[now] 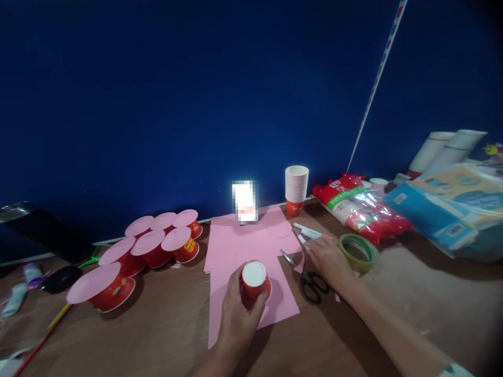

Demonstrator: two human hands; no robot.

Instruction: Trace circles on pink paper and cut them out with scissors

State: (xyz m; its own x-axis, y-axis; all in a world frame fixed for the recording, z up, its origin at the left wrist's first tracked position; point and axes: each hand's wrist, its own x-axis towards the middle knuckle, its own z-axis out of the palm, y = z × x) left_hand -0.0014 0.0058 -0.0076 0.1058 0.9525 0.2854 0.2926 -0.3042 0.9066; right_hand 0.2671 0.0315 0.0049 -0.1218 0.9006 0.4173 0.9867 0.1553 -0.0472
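Note:
My left hand [238,322] is wrapped round a red paper cup [254,277]. The cup stands upside down, white base up, over sheets of pink paper [236,243]. My right hand [328,259] reaches low over the table with its fingers stretched out, close to a white pen-like stick [312,231]. Its fingertips are partly blurred, and I see nothing held in them. Scissors [289,258] with black handles lie just left of that wrist, beside a pink paper scrap. A roll of clear tape [363,266] sits to its right. A pink paper circle [280,229] rests on the sheets.
At left stand several upturned red cups topped with pink discs [94,283]. A stack of paper cups [296,188] rises behind the sheets, near a bright blurred-out object [244,201]. Rightward lie a red cup package [353,204] and a blue pack [426,209]. A dark bottle [43,230] leans far left.

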